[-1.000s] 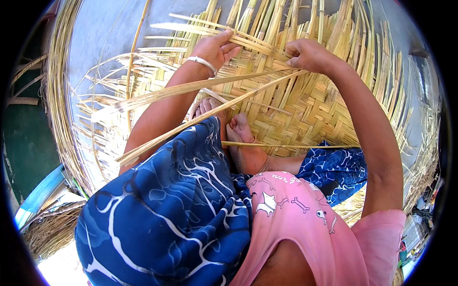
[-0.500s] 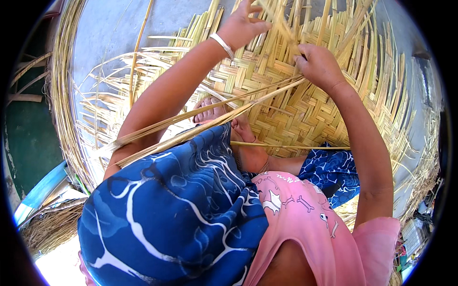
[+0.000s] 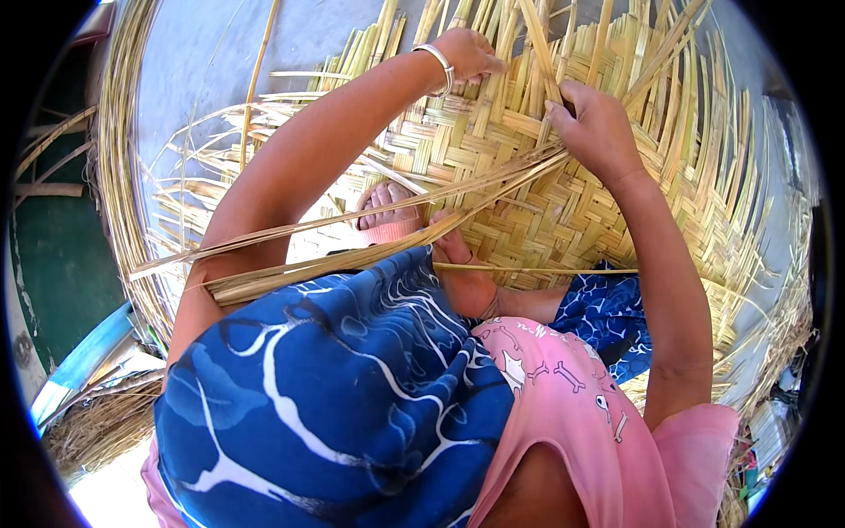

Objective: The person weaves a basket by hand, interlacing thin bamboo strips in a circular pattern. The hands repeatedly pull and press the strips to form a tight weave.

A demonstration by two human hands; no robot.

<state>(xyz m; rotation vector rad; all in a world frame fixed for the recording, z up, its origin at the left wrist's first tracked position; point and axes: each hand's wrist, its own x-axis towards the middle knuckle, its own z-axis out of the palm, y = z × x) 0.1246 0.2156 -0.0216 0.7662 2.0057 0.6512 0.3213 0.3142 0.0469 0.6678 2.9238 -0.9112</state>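
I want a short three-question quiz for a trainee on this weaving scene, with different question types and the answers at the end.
1. Multiple choice: where is the pale bracelet worn?
A) on the right wrist
B) on the left wrist
C) on an ankle

2. True or false: the right hand is resting on the pink shirt.

3. Fill in the blank: the large blue cloth nearest the camera is patterned with ____ lines.

Key:
1. B
2. False; the right hand pinches a flat strip over the woven mat.
3. white
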